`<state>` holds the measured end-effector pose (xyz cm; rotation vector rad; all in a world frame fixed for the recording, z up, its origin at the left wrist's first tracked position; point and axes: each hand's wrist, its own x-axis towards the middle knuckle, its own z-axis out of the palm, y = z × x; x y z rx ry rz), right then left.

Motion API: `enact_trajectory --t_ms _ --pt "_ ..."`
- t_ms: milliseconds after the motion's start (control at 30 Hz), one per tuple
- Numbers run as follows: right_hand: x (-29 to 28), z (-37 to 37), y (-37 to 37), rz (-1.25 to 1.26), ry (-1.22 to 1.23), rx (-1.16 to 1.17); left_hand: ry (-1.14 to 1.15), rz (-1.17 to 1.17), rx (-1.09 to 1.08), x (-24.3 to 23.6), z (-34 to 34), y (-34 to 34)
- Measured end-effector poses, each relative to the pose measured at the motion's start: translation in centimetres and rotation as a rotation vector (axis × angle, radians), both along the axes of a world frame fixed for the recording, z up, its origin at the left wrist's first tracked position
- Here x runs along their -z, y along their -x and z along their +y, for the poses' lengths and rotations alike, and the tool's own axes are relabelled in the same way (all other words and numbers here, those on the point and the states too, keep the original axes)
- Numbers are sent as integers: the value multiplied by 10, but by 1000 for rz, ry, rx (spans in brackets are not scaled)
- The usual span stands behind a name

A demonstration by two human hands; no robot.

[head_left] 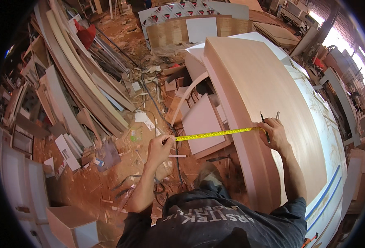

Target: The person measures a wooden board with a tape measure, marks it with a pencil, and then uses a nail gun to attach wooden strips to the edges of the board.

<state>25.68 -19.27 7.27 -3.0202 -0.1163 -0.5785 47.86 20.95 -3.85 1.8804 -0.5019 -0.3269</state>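
A yellow tape measure (211, 134) stretches level across the gap beside a light plywood panel (273, 74) with a darker front edge. My left hand (160, 148) is closed on the tape's left part, over the floor. My right hand (275, 134) rests at the panel's near-left edge, closed on a dark pencil-like tool (267, 136) and by the tape's right end. A small metal piece sticks up above its fingers; I cannot make out what it is. Below the tape, white boards (201, 120) and offcuts lie inside or beside the workpiece.
Long boards (79, 82) are stacked at the left, beside cabinets (25, 186) and a box (73, 225). Curved panels (166, 35) stand at the back. A black cable (151, 95) runs over the scrap-strewn floor (128, 163). A white sheet (335, 153) lies under the plywood at right.
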Motion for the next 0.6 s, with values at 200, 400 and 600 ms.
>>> enact_trajectory --t_ms 200,400,600 --pt "5 -73 -80 -75 71 20 -79 -75 -23 -8 -73 -87" --pt "12 -184 -159 -85 151 117 -45 -161 -26 2 -189 -180" --pt "15 -269 -255 -125 8 243 -91 -231 -21 -36 -298 -285"
